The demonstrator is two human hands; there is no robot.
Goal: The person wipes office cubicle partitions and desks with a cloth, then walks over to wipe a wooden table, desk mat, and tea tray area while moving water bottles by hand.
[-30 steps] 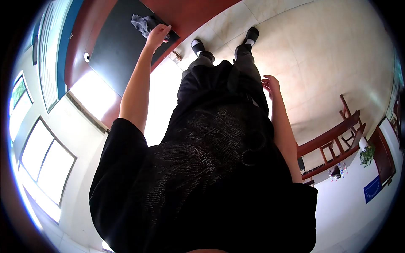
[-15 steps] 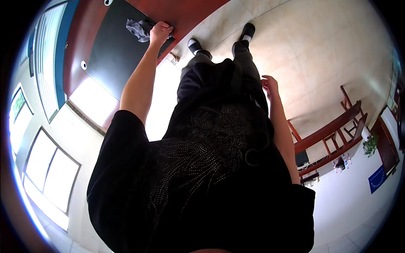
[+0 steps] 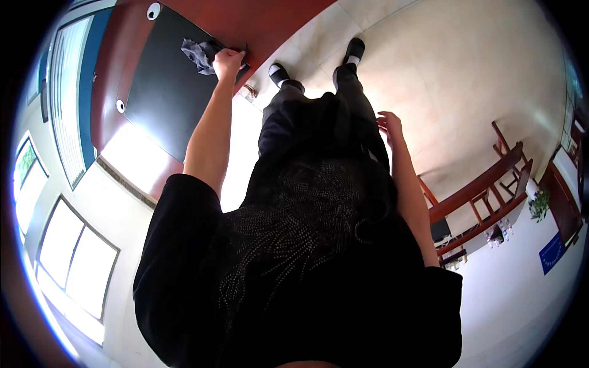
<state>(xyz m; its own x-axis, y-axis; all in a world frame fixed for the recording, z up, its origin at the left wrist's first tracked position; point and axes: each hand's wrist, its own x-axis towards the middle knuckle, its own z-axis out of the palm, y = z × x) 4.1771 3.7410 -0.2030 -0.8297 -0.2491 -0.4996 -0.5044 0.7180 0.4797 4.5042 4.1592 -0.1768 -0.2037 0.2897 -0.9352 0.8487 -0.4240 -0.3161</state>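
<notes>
My left hand (image 3: pixel 227 64) is closed over a crumpled grey cloth (image 3: pixel 197 56), pressing it near one corner of a flat black panel (image 3: pixel 169 80). Part of the cloth spreads out left of the fingers, and the rest lies hidden under the hand. The panel is set on a reddish-brown table (image 3: pixel 261 24). Beside my right thigh hangs my right hand (image 3: pixel 391 127), with loosely bent fingers apart and nothing in them.
Pale floor tiles (image 3: pixel 454 73) lie under my feet. A curved wooden piece of furniture (image 3: pixel 478 184) stands at right, near a potted plant (image 3: pixel 540 205). Two round white fittings are on the table, one of them a lower fitting (image 3: pixel 120 106). Windows (image 3: pixel 76 257) line the left.
My left hand has moved slightly towards me and left with the cloth, now gripping closer over it. My right hand stays beside the thigh. The whole view has shifted a little.
</notes>
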